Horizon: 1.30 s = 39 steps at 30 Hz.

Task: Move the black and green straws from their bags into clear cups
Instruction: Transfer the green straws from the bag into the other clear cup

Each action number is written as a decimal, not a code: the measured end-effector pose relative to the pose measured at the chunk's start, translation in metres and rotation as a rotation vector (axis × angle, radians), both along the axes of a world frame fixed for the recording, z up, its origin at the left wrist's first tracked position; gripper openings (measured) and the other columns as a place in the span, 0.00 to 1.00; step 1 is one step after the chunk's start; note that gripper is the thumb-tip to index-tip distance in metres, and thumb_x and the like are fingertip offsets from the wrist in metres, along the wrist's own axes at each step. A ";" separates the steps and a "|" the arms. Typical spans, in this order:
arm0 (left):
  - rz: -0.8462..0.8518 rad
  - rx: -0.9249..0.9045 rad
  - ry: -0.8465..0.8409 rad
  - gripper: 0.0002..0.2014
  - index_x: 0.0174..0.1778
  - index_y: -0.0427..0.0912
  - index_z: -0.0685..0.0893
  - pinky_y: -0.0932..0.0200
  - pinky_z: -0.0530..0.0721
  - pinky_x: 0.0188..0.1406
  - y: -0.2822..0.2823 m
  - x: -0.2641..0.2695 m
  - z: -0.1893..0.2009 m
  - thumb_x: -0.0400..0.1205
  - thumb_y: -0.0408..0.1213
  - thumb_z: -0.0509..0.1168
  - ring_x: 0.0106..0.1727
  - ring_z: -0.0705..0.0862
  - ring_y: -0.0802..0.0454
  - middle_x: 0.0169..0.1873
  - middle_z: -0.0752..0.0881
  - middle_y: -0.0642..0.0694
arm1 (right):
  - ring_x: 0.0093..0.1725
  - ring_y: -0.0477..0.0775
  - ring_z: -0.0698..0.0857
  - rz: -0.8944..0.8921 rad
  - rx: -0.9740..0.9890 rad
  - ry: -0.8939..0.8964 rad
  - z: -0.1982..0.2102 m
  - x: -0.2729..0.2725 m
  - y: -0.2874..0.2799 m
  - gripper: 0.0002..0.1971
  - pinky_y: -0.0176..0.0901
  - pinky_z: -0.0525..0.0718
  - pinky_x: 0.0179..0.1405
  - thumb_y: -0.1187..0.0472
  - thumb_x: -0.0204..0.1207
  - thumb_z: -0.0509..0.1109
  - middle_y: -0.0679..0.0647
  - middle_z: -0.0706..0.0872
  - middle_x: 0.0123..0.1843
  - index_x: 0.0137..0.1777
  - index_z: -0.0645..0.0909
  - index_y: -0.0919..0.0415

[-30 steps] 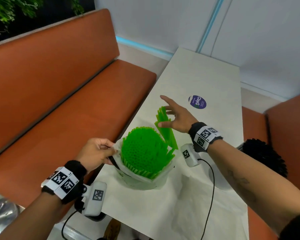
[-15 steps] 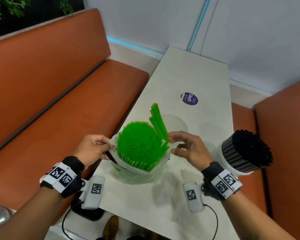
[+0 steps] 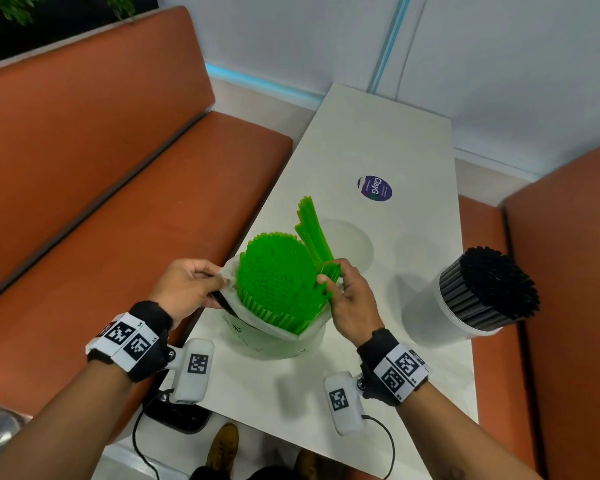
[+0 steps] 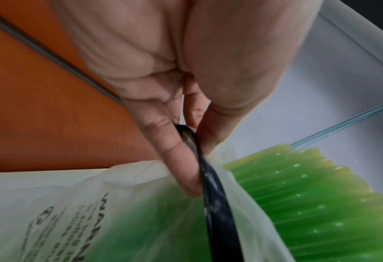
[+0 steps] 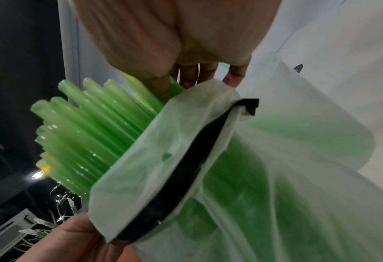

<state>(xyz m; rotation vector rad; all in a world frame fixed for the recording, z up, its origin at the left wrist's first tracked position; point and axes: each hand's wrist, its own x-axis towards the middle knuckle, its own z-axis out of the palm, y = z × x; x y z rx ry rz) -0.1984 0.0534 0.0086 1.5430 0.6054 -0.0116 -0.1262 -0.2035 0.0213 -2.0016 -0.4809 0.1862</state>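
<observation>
A thick bundle of green straws (image 3: 274,271) stands in a translucent bag (image 3: 274,337) near the table's front-left edge. My left hand (image 3: 219,282) pinches the bag's rim by its black strip (image 4: 210,186). At the bundle's right side, my right hand (image 3: 329,275) grips a few green straws (image 5: 96,133) by the bag's edge (image 5: 175,141). Just behind stands a clear cup (image 3: 357,251) with a few green straws (image 3: 310,226) leaning in it. Black straws (image 3: 496,285) fill another clear cup (image 3: 426,317) on the right.
The white table (image 3: 378,133) runs away from me, with a round purple sticker (image 3: 374,188) past the cups. Orange bench seats (image 3: 136,202) flank both long sides. Cables and wrist-camera boxes hang below my wrists at the near edge.
My right hand drew back from the far cup, where a few green straws now stand, to the bag's right side and took hold of more straws. The left hand kept its pinch.
</observation>
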 end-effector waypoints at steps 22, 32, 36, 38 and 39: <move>0.002 -0.022 -0.009 0.08 0.34 0.34 0.84 0.63 0.86 0.22 -0.002 0.003 0.003 0.76 0.19 0.69 0.26 0.89 0.52 0.25 0.90 0.45 | 0.49 0.50 0.87 0.005 0.347 -0.048 0.054 0.007 0.001 0.04 0.43 0.82 0.56 0.65 0.86 0.60 0.53 0.89 0.44 0.53 0.75 0.64; -0.014 -0.009 -0.012 0.07 0.35 0.34 0.84 0.61 0.88 0.25 0.001 0.005 0.001 0.76 0.21 0.70 0.28 0.90 0.50 0.27 0.91 0.44 | 0.45 0.61 0.87 0.067 0.536 -0.003 0.154 0.038 -0.007 0.05 0.62 0.85 0.57 0.73 0.85 0.58 0.56 0.85 0.39 0.54 0.74 0.65; -0.020 -0.003 -0.003 0.06 0.35 0.34 0.85 0.60 0.89 0.25 0.001 0.006 0.000 0.76 0.22 0.71 0.28 0.89 0.50 0.28 0.90 0.44 | 0.46 0.61 0.87 0.124 0.640 -0.120 0.213 0.062 -0.026 0.03 0.54 0.85 0.50 0.70 0.85 0.59 0.55 0.87 0.41 0.56 0.72 0.66; -0.019 -0.010 0.000 0.06 0.36 0.34 0.85 0.60 0.89 0.25 0.001 0.007 0.000 0.76 0.22 0.71 0.28 0.89 0.51 0.27 0.90 0.44 | 0.48 0.62 0.87 0.112 0.635 -0.222 0.232 0.074 -0.032 0.04 0.54 0.85 0.52 0.68 0.85 0.60 0.55 0.88 0.43 0.57 0.72 0.67; -0.019 -0.011 0.000 0.06 0.36 0.35 0.85 0.60 0.89 0.25 0.001 0.007 0.000 0.76 0.22 0.71 0.28 0.89 0.51 0.27 0.90 0.44 | 0.48 0.62 0.87 0.092 0.611 -0.276 0.235 0.082 -0.031 0.05 0.56 0.85 0.53 0.68 0.85 0.60 0.55 0.88 0.43 0.58 0.72 0.68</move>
